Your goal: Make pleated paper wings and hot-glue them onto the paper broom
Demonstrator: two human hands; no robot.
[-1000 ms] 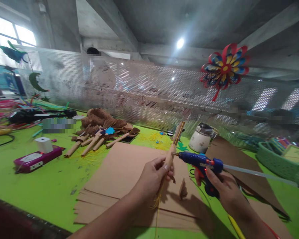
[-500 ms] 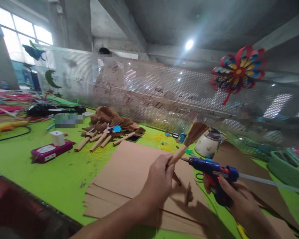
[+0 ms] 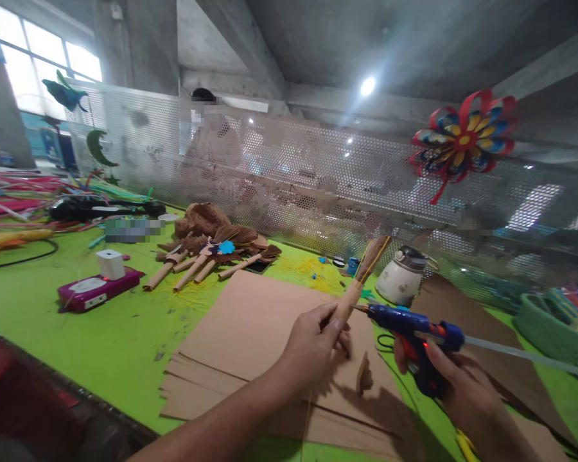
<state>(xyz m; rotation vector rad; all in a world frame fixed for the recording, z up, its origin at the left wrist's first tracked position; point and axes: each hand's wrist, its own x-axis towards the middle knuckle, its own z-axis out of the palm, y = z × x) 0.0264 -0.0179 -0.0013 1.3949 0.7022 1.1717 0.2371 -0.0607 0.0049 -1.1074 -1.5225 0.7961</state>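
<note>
My left hand (image 3: 315, 333) is closed around the paper-wrapped handle of a small brush-like broom (image 3: 350, 296), its brown bristles pointing up and to the right. In my right hand (image 3: 455, 375) is a blue hot glue gun (image 3: 409, 323), gripped by its handle with a red light lit. Its nozzle points left, at the side of the broom's handle; whether it touches I cannot tell. A clear glue stick (image 3: 525, 353) runs out of the gun's back. Below my hands lies a stack of brown paper sheets (image 3: 250, 321), with a curled brown scrap (image 3: 365, 375) on top.
Several similar small brooms (image 3: 207, 256) lie in a pile at the back left. Left of the paper stands a purple power strip (image 3: 99, 289) with a white plug. A white jug (image 3: 399, 279) and a green basket (image 3: 542, 324) are at the right. A perforated screen (image 3: 279, 173) borders the green table.
My left hand has turned the broom's handle, so its bristles stand more upright and a yellow strand shows along them. The glue gun has barely moved.
</note>
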